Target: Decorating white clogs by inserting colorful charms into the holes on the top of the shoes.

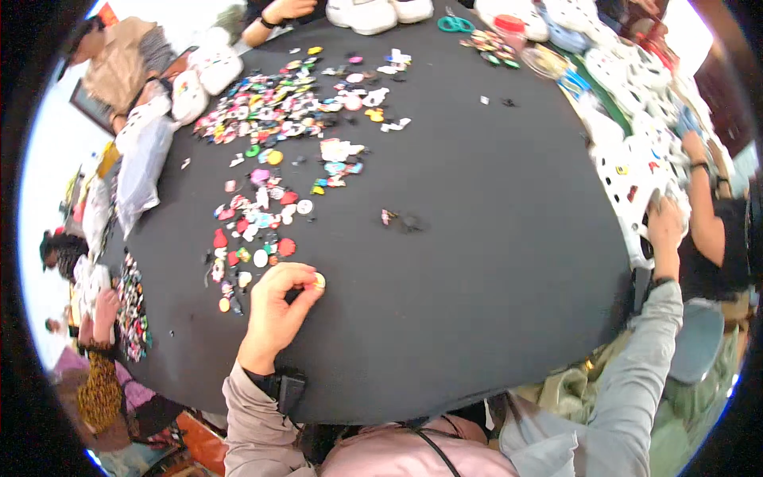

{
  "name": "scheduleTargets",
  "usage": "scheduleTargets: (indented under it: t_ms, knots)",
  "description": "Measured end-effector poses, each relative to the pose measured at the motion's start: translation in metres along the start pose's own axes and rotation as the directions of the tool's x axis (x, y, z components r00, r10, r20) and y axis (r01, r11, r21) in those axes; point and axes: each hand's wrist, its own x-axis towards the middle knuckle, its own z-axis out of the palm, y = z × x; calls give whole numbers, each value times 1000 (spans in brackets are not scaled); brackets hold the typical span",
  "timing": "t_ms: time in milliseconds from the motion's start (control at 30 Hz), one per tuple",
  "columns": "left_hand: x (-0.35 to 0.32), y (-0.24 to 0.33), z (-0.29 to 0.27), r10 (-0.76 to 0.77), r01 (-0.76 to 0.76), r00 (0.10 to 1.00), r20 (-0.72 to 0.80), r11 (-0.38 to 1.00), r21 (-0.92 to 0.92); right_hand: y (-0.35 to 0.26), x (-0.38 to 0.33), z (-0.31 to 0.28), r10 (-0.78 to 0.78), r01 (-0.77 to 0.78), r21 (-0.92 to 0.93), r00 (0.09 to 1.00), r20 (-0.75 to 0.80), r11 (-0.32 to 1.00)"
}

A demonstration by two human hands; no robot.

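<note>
Small round yellowish charm [319, 280] was pinched between thumb and fingertips of the left hand [278, 306], just above the black tablecloth [477, 262], near the table's front edge. Left hand's fingers were curled shut around that charm, wrist in a dark watch strap [288, 389]. Just up-left of it lay a loose scatter of small colourful charms [254, 230], red, white and green pieces closest to the knuckles; a denser heap of charms [270, 107] sat further toward the far left of the table. One stray pair of small pieces [397, 219] lay alone mid-table. Right hand [666, 226], in a grey sleeve [636, 374], reached far right and gripped a white perforated clog [636, 179] in a pile of white clogs; fingers closed on its edge. Green scissors [455, 24] lay at the far edge. Other people's hands showed at the rim.
</note>
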Motion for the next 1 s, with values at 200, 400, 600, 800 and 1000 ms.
scheduleTargets:
  t_ms: [200,400,600,800,1000]
  knots:
    - [4,4,-2,-21,22,999,49,1000,-21,2,7,27,-162,128,151,957,240,980]
    - [2,2,-1,-13,14,999,36,1000,-23,-2,-24,-38,-220,196,204,970,105,959]
    - [-1,2,-3,-95,93,995,-27,993,-77,-79,-94,-128,-382,367,417,923,-50,832]
    - [-2,17,-32,39,-32,998,-55,993,110,-181,-168,-173,-633,488,724,768,-92,487]
    - [0,5,-73,-197,190,953,-230,980,-51,-235,-214,-179,-714,572,757,669,-207,316]
